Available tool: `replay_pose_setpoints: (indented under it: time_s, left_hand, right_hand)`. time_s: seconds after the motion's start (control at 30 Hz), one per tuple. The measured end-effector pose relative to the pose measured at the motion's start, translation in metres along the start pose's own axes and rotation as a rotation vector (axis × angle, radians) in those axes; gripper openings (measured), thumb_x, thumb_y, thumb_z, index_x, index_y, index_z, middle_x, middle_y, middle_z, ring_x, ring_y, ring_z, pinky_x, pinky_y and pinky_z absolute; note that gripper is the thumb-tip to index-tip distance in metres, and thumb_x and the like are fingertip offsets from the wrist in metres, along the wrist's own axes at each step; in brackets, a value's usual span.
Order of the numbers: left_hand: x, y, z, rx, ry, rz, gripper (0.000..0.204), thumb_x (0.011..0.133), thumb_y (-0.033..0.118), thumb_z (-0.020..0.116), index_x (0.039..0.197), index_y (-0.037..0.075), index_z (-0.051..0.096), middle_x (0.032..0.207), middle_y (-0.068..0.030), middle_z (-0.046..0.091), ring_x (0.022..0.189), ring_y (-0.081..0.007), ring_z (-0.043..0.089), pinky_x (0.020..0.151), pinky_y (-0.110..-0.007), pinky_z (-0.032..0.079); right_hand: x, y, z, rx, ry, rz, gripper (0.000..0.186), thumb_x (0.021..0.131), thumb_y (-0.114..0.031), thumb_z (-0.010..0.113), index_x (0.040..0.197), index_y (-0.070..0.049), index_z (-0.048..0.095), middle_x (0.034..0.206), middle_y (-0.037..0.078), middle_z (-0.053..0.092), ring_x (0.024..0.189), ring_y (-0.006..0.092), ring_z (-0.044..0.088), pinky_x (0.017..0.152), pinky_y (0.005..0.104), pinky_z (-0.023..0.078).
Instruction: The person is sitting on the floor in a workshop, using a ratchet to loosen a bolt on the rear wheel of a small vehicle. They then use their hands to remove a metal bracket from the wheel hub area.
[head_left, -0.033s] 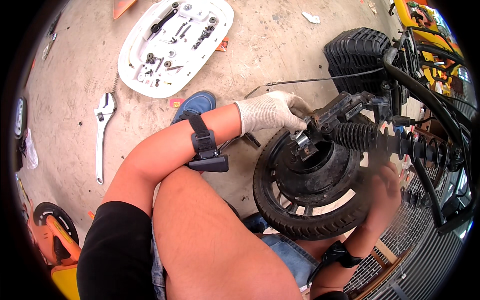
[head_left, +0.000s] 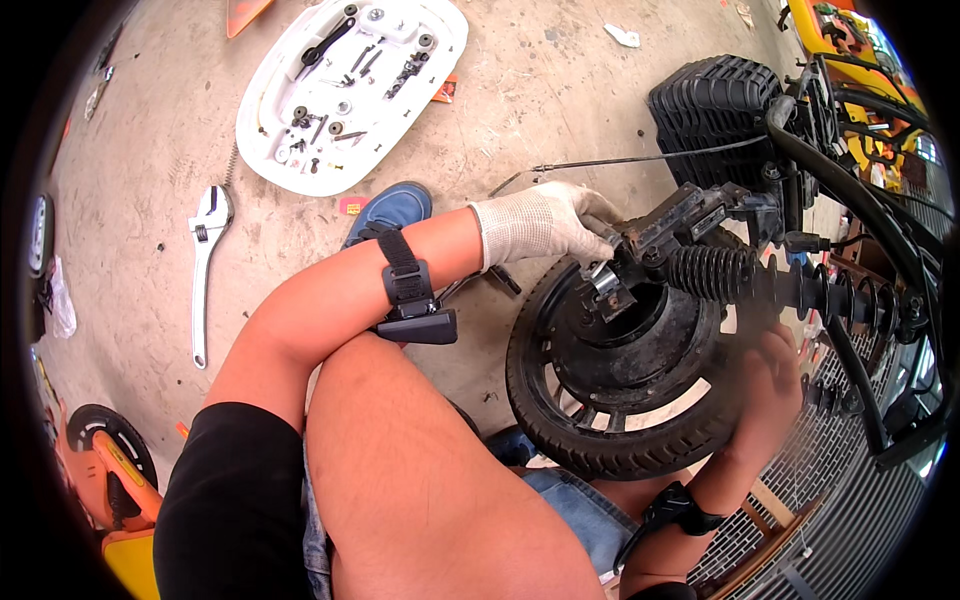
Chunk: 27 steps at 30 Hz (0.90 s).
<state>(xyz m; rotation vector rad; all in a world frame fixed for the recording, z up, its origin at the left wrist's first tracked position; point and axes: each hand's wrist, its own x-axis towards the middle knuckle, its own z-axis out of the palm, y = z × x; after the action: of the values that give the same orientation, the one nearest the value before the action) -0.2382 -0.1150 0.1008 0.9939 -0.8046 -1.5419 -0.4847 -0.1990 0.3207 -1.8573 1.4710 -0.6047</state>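
Observation:
My left hand (head_left: 555,222), in a pale knit glove, reaches across to the hub side of a black spoked wheel (head_left: 620,458) with a treaded tyre. Its fingers curl together at the end of a black swingarm (head_left: 690,222), and the thumb lies just above a shiny metal fitting (head_left: 604,280). What is between the fingertips is hidden. At the wheel's right side is my right hand (head_left: 775,375), smeared and partly hazy, close to the tyre and below a black coil-spring shock absorber (head_left: 712,272). Its grip does not show clearly.
A white tray (head_left: 262,165) with bolts, washers and small parts lies at the upper left. Nearby is a large adjustable wrench (head_left: 203,265). A black cable (head_left: 650,158) runs to a ribbed black case (head_left: 712,105). Black frame tubes (head_left: 870,190) rise on the right.

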Motion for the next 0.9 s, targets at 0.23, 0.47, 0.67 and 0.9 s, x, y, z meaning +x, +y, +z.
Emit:
replay_pose_setpoints:
  time_s: [0.23, 0.47, 0.67, 0.9]
  left_hand:
    - [0.002, -0.010, -0.001, 0.069, -0.019, 0.009, 0.077, 0.081, 0.021, 0.076, 0.145, -0.005, 0.042, 0.131, -0.0216, 0.062, 0.120, -0.0266, 0.062, 0.103, -0.033, 0.048]
    - [-0.006, 0.014, -0.001, 0.004, -0.137, -0.132, 0.081, 0.084, 0.009, 0.076, 0.150, -0.006, 0.031, 0.142, -0.0243, 0.052, 0.126, -0.0262, 0.056, 0.098, -0.033, 0.052]
    - [-0.010, 0.031, 0.003, 0.219, -0.081, -0.321, 0.064, 0.082, 0.021, 0.079, 0.135, -0.005, 0.053, 0.119, -0.0195, 0.068, 0.102, -0.0206, 0.068, 0.085, -0.031, 0.057]
    - [-0.013, 0.032, -0.002, 0.374, -0.041, -0.283, 0.050, 0.080, 0.025, 0.077, 0.120, -0.003, 0.066, 0.102, -0.0134, 0.073, 0.087, -0.0170, 0.071, 0.078, -0.029, 0.058]
  right_hand:
    - [0.000, -0.002, 0.001, -0.013, 0.002, -0.002, 0.023, 0.078, 0.004, 0.065, 0.101, 0.003, 0.067, 0.127, 0.007, 0.059, 0.111, 0.0169, 0.055, 0.097, 0.0291, 0.042]
    - [-0.001, -0.002, 0.001, -0.008, -0.004, 0.002, 0.023, 0.078, 0.003, 0.065, 0.101, 0.004, 0.066, 0.127, 0.007, 0.059, 0.110, 0.0168, 0.055, 0.096, 0.0287, 0.043]
    - [-0.001, -0.001, 0.002, -0.012, 0.008, -0.001, 0.023, 0.079, 0.004, 0.064, 0.102, 0.004, 0.066, 0.128, 0.007, 0.059, 0.110, 0.0167, 0.056, 0.096, 0.0289, 0.043]
    - [-0.001, -0.003, 0.002, 0.005, 0.003, 0.015, 0.023, 0.080, 0.004, 0.064, 0.103, 0.005, 0.066, 0.128, 0.007, 0.059, 0.109, 0.0168, 0.056, 0.097, 0.0293, 0.043]
